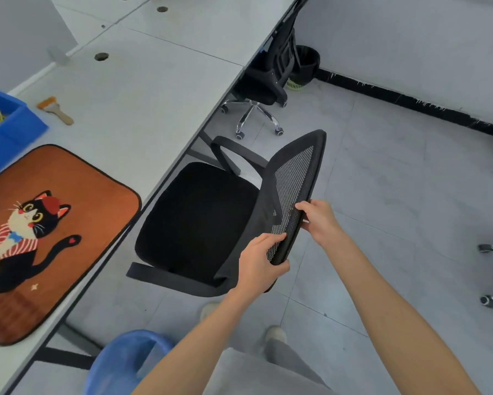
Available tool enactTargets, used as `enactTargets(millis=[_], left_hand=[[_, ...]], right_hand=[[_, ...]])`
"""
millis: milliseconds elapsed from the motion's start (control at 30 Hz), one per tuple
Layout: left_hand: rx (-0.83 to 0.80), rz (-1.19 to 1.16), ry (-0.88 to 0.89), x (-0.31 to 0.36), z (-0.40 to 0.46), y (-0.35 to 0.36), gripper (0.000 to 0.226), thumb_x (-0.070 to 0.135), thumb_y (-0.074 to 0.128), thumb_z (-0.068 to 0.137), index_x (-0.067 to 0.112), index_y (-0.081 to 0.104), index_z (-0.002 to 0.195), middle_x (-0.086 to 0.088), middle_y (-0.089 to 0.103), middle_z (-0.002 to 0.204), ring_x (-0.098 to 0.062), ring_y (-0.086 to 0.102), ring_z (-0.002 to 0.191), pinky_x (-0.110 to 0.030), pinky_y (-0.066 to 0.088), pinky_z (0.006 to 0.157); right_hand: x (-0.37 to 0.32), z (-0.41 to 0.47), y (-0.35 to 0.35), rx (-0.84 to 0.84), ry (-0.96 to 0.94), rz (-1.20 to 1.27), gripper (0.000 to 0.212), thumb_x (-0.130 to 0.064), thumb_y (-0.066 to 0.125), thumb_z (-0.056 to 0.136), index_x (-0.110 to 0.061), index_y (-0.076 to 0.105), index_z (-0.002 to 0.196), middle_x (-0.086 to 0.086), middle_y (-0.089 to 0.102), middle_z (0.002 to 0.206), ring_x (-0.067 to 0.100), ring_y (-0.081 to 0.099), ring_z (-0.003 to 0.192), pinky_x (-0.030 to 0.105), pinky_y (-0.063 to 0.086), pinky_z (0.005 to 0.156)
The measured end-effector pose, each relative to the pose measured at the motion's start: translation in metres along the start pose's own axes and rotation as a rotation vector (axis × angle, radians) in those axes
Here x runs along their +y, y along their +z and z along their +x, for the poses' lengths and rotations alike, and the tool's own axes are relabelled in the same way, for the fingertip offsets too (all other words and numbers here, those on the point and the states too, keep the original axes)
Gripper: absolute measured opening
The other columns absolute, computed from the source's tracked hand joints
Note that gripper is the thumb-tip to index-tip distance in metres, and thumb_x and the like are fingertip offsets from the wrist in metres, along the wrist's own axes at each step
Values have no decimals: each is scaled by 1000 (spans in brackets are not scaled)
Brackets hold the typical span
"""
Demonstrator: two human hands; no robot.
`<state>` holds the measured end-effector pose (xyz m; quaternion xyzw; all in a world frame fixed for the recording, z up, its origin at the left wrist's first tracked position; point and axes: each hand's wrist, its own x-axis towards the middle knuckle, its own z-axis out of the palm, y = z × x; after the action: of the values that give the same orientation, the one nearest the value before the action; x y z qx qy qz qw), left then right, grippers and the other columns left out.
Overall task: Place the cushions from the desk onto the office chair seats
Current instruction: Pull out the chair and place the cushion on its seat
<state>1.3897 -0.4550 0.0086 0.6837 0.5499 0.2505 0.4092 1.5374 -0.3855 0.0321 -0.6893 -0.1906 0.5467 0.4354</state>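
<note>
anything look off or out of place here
Slightly: the orange cat cushion lies skewed on the desk, its near corner overhanging the edge. The chair seat is bare while both hands, left hand and right hand, grip the mesh backrest.

The cushion is a flat orange-brown mat with rounded corners and a dark edge, printed with a black-and-white cat in a red beret and striped scarf; it lies flat on the desk, close to the desk's front edge; the office chair stands just beside that same edge, black, with a bare padded seat, curved armrests and a mesh backrest turned away from the desk; a second black office chair on a chrome star base is tucked under the desk farther along.
</note>
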Motion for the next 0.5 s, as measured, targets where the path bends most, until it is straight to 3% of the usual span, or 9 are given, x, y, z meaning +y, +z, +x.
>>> enactTargets(millis=[500], left_hand=[[-15,38,7,55,-62,87,50,35,63,65,30,61,115,14,64,109,-6,58,100,-31,54,81]], right_hand=[[30,-42,-113,-5,-16,-17,17,3,49,85,-7,55,72,8,58,72,17,56,67,31,50,64]])
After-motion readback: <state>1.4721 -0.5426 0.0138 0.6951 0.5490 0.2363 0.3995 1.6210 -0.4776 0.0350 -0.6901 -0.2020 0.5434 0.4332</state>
